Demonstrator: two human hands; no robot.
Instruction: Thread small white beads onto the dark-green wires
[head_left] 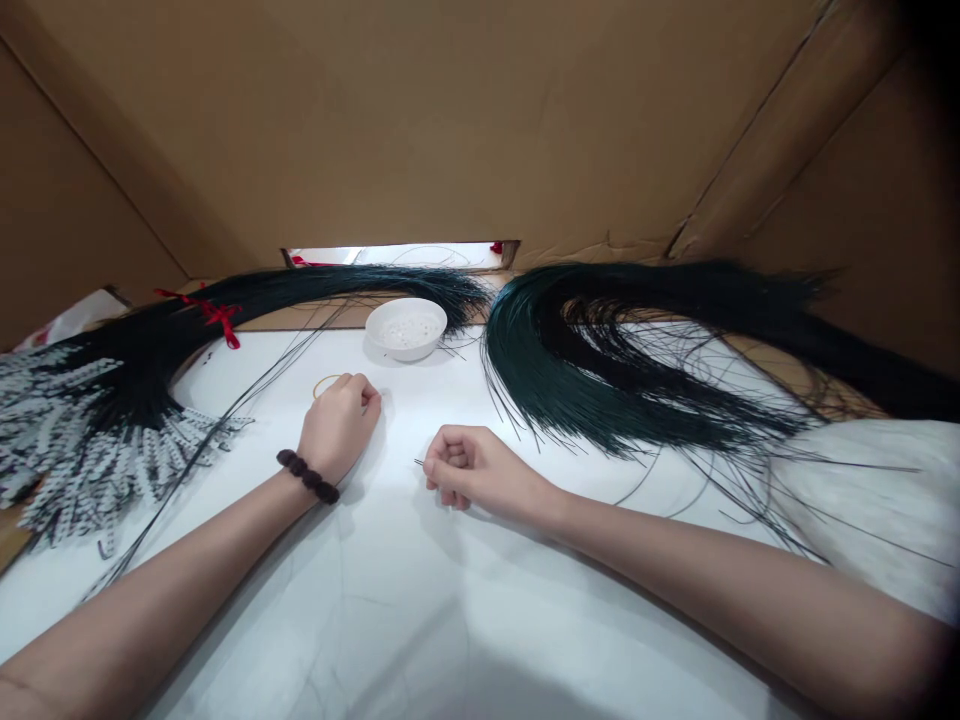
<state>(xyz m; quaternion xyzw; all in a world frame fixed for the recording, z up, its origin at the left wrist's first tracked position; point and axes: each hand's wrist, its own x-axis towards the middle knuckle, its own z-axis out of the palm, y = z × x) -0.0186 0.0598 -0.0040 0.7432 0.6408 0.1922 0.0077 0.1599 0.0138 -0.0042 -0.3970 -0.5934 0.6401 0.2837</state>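
Note:
My right hand (469,468) is closed in a pinch on thin dark cords, whose short ends (419,462) poke out left of the fingertips. To its left, my left hand (341,425) rests closed on the white table (405,590); whatever its fingers hold is hidden. A thin yellow loop (322,382) shows just behind that hand. Beyond both hands stands a white bowl (406,345) with small whitish bits in it. A thick bundle of dark green and black cords (555,370) curves behind my right hand.
At the left lies another black cord bundle (157,345), tied with a red ribbon (214,312), with white-and-dark patterned ends (112,460). Cardboard walls (420,130) enclose the back and sides, with a low slot (397,255) behind the bowl. White plastic-like material (877,490) lies at right.

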